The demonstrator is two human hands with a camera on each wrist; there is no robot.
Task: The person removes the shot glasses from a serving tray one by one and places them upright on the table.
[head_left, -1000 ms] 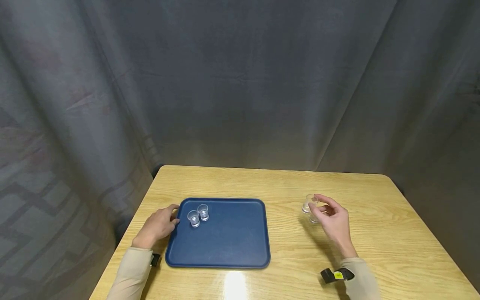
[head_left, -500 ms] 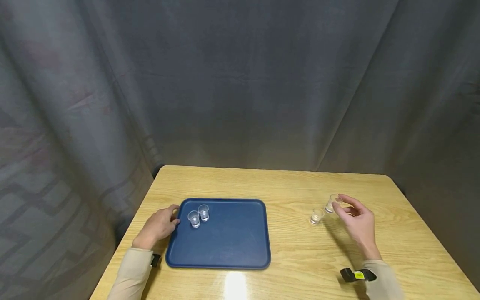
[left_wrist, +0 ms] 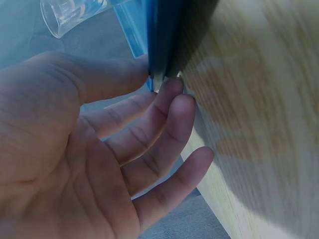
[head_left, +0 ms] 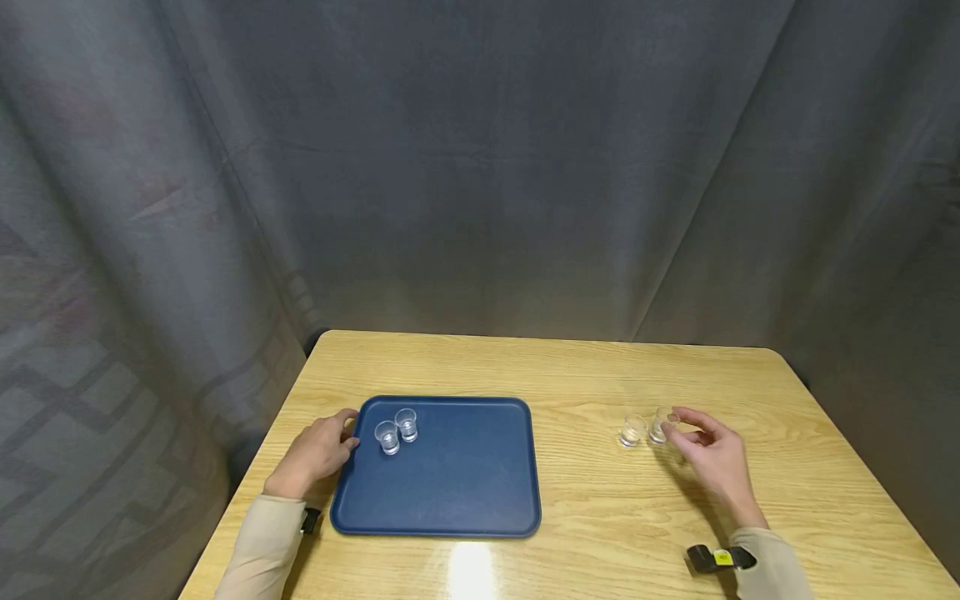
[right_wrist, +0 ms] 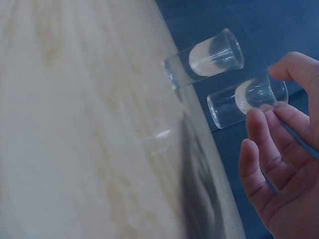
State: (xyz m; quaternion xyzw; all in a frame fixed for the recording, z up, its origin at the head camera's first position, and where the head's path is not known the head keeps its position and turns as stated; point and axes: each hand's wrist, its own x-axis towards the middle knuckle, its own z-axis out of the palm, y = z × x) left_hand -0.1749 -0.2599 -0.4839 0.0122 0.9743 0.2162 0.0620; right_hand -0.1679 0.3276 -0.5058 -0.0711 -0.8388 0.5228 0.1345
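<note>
My right hand [head_left: 716,454] pinches a clear shot glass [right_wrist: 251,99] near its rim between thumb and fingers. The glass is upright, its base close over the wooden table [head_left: 585,500]. Just left of it a second shot glass [head_left: 633,431] stands on the table, seen also in the right wrist view as the upper glass [right_wrist: 207,57]. My left hand [head_left: 315,454] holds the left edge of a blue tray [head_left: 450,492], thumb and fingertips at its rim. On the tray's far left part stand two more shot glasses, a nearer one [head_left: 387,437] and a farther one [head_left: 407,425].
A dark grey curtain [head_left: 480,208] hangs behind the table and along both sides. A bright light reflection lies on the table in front of the tray. Black wrist cameras sit at both cuffs, the right one [head_left: 705,558] close over the table.
My right hand has carried its shot glass to the right, past the standing one, then lowered it toward the table beside that glass. The left hand and tray have stayed still.
</note>
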